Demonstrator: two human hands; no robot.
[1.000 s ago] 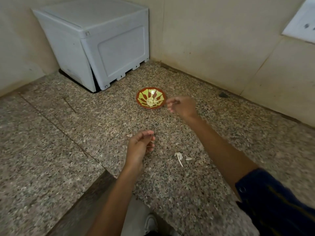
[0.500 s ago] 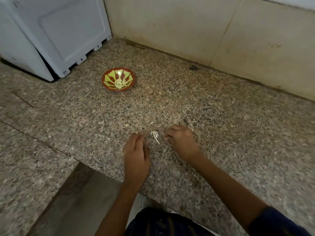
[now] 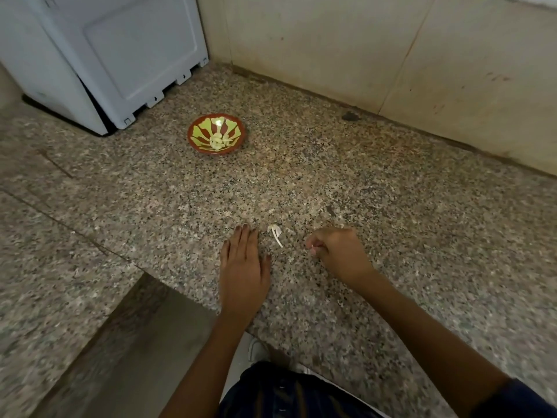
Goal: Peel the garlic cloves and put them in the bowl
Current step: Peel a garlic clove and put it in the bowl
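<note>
1. Step in hand, as judged: between cloves. The bowl (image 3: 215,133), red with yellow-green rays, stood far on the granite worktop (image 3: 391,206) with pale peeled garlic cloves (image 3: 219,142) at its centre.
2. Left hand (image 3: 242,267): lay flat on the worktop, fingers straight, its grip holding nothing.
3. Right hand (image 3: 339,251): fingers curled, grip pinched on a small pale scrap (image 3: 314,246); clove or skin, I could not tell.
4. Garlic skin (image 3: 275,233): a white papery shred on the worktop between the two hands, touching neither.
5. Next move, as judged: both hands would need to meet on whatever the right one pinched, or clear the skin away.
6. White plastic box (image 3: 120,55), far left: no brand, label or writing readable anywhere.
</note>
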